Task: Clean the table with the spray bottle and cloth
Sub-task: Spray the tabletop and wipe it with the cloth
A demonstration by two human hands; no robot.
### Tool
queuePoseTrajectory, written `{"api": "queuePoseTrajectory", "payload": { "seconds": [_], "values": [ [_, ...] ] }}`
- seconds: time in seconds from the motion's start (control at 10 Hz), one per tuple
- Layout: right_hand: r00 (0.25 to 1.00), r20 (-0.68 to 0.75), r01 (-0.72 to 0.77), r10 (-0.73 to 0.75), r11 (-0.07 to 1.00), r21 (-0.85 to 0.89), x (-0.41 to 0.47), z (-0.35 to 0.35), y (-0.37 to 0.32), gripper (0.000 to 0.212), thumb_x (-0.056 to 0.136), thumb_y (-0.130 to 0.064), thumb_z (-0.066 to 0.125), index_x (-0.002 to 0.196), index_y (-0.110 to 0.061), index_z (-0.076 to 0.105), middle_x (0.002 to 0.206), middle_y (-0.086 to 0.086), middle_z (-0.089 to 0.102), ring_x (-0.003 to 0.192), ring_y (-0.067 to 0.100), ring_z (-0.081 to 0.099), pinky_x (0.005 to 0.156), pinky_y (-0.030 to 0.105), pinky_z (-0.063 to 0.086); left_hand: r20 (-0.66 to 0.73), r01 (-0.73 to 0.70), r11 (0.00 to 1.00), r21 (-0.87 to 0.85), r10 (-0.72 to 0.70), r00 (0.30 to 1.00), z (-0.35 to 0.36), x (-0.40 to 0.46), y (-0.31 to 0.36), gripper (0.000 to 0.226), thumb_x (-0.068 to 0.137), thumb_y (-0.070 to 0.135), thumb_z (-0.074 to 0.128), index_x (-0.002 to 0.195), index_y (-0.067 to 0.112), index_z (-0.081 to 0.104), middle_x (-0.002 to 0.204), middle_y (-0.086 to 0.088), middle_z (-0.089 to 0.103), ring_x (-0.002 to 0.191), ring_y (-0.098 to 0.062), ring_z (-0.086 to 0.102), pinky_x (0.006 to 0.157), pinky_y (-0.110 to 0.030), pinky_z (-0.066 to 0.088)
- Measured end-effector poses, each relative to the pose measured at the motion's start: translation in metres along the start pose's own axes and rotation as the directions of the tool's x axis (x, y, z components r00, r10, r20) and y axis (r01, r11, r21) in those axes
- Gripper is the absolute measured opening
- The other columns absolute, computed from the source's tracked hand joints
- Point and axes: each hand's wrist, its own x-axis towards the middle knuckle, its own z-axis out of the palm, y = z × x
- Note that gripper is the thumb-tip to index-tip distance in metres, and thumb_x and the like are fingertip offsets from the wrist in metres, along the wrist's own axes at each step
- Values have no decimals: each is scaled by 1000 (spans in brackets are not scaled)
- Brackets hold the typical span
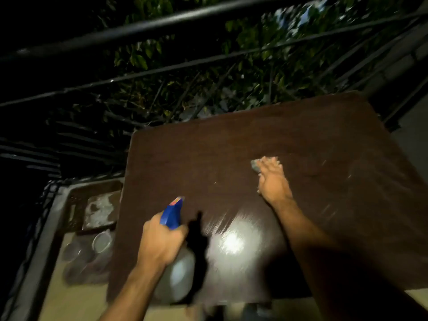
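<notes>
A dark brown table (208, 158) fills the middle of the head view, with a bright wet glare near its front. My left hand (162, 242) grips a spray bottle (172, 215) with a blue trigger head and a pale body, held over the table's front left part with the nozzle pointing away from me. My right hand (272, 179) lies flat, fingers spread, pressing a small grey cloth (254, 165) onto the table right of centre. Most of the cloth is hidden under the palm.
Left of the table, low down, sits a tray-like surface (99, 209) and several clear round lids or cups (102, 242). Black metal railings (162, 22) and leafy branches (254, 72) stand behind the table's far edge. The scene is dark and blurred.
</notes>
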Motion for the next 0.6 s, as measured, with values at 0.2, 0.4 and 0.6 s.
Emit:
{"api": "queuePoseTrajectory", "payload": {
  "seconds": [0.2, 0.4, 0.6],
  "values": [
    [939, 217, 222, -268, 951, 214, -88, 67, -84, 56, 92, -10, 47, 147, -16, 40, 156, 7, 32, 146, 27, 21, 121, 41, 9, -10, -21, 999, -24, 20, 1000, -9, 18, -9, 14, 70, 17, 68, 69, 5, 60, 65, -9, 65, 73, -37, 64, 63, -42, 51],
    [627, 484, 626, -611, 764, 155, -201, 91, -131, 47, 86, -16, 42, 132, -19, 53, 134, 10, 58, 136, 31, 40, 119, 43, 22, 40, -90, 994, -65, 93, 995, -15, 37, -24, 16, 68, 15, 65, 63, 3, 56, 62, -13, 67, 64, -37, 64, 56, -40, 50],
    [956, 161, 241, -246, 969, 49, -128, 42, -58, 60, 84, -1, 52, 140, -23, 50, 149, 7, 44, 143, 28, 32, 119, 46, 19, 111, -181, 983, -10, 181, 977, -13, 44, -37, 13, 69, 14, 64, 62, 5, 57, 51, -2, 61, 54, -27, 57, 47, -30, 40]
  ]
}}
